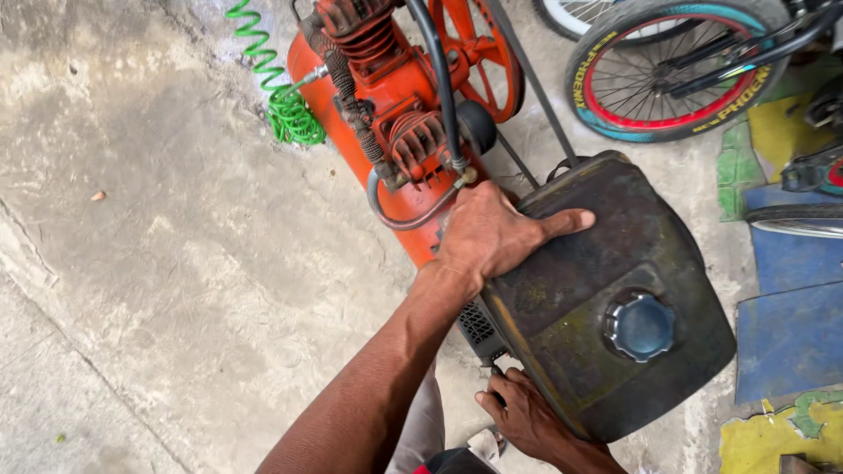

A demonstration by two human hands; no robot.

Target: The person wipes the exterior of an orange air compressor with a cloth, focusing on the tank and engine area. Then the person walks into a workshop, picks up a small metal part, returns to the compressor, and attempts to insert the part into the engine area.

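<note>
The fingers [562,224] of the left hand [492,235] lie spread and flat on the top of the dark, grimy fuel tank [606,298], near its upper left corner, pressing on it rather than wrapped around anything. The right hand [527,417] sits below the tank's lower left edge, its fingers curled in around something small and dark there; what it is cannot be told, since the tank hides most of it. The tank rests on a small engine, with its round grey filler cap [639,327] toward the lower right. Touching the tank's upper left side stands an orange air compressor [386,114], and a green coiled hose [281,105] lies farther left on the concrete floor [158,263]. Above the tank's right side a bicycle wheel [672,75] leans.
</note>
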